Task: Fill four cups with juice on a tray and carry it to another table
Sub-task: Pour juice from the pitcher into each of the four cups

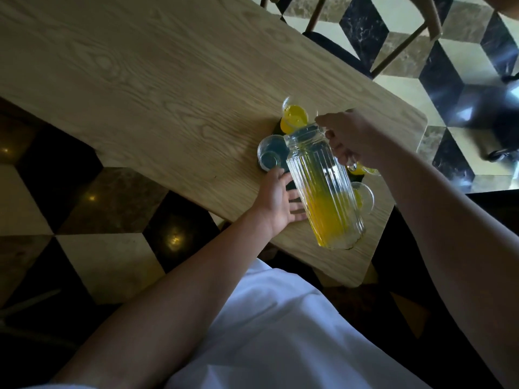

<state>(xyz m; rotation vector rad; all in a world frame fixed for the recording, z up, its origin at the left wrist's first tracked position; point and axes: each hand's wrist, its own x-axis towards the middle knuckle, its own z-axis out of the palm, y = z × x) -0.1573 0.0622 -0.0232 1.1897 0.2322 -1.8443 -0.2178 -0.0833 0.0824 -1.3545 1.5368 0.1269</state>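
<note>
Cups: 1 [269, 153] sits empty; your right hand [352, 140] grips the jug [323, 186], left hand [276, 202] open steadying the tray [289, 184]. Tip slowly.

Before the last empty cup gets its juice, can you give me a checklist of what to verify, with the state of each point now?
1. Right hand grips the pitcher handle: ok.
2. Juice left in pitcher: ok, some at the bottom.
3. Empty cup upright on the tray: ok.
4. Spout over the empty cup: not ok, it is beside the full cup.
5. Left hand steadies the tray: cannot tell, it lies at the edge.
6. All four cups filled: not ok.
</note>
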